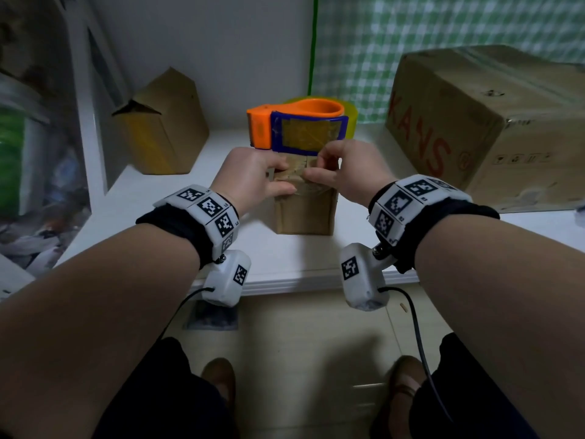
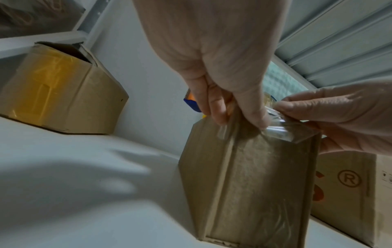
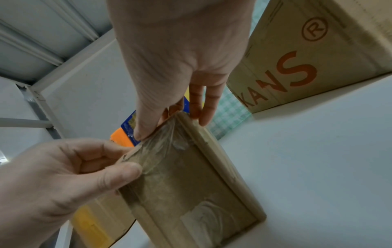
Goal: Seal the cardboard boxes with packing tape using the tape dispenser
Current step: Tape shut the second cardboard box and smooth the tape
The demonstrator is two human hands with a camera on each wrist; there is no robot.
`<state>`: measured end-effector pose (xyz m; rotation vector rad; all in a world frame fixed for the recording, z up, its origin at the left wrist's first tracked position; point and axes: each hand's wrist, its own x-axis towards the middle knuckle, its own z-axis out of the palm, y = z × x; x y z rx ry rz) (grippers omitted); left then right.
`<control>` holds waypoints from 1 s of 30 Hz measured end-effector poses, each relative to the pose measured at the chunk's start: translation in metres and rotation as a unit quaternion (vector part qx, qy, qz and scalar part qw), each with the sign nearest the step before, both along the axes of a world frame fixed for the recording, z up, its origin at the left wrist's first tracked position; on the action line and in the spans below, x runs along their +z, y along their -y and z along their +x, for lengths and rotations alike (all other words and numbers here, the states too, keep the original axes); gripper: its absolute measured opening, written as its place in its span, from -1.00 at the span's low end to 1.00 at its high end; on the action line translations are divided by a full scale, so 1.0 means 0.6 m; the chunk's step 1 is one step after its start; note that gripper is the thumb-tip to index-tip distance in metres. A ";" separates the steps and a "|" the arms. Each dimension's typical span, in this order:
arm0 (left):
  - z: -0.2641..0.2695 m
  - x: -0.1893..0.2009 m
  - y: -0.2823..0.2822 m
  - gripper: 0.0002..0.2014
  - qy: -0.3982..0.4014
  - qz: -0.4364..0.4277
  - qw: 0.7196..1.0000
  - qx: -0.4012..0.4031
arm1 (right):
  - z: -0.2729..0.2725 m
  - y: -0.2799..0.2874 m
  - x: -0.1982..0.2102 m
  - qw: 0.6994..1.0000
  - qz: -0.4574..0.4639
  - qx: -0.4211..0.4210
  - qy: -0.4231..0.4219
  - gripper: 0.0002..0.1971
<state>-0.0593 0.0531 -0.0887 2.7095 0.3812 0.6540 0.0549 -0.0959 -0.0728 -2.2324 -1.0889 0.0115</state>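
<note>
A small brown cardboard box [image 1: 304, 213] stands upright on the white table [image 1: 285, 261], with clear tape [image 2: 277, 130] wrinkled over its top edge. My left hand [image 1: 281, 177] grips the box's top left, fingers behind and thumb on the front face [image 2: 237, 117]. At the top right, my right hand [image 1: 315, 168] pinches the taped edge, thumb in front and fingers over the back [image 3: 169, 124]. The orange and blue tape dispenser [image 1: 285, 128], holding a yellowish roll, stands just behind the box, and neither hand touches it.
A large brown box printed KANS [image 1: 487, 122] fills the back right of the table. An open box with yellow tape [image 1: 164, 128] leans at the back left beside a white shelf frame [image 1: 91, 122]. The table's front edge is near my wrists.
</note>
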 end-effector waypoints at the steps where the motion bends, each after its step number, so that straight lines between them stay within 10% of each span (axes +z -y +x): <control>1: 0.000 0.001 0.000 -0.52 -0.009 0.007 1.000 0.002 | 0.000 0.001 0.000 1.000 0.001 0.003 -0.003 -0.73; 15: 0.013 0.005 0.043 -0.45 -0.026 0.100 0.987 0.122 | 0.010 0.022 -0.005 0.991 0.010 0.028 -0.133 -0.85; 30: 0.005 -0.025 0.033 -0.49 -0.029 0.182 0.981 0.062 | 0.030 0.020 -0.024 0.992 0.023 0.059 -0.113 -0.74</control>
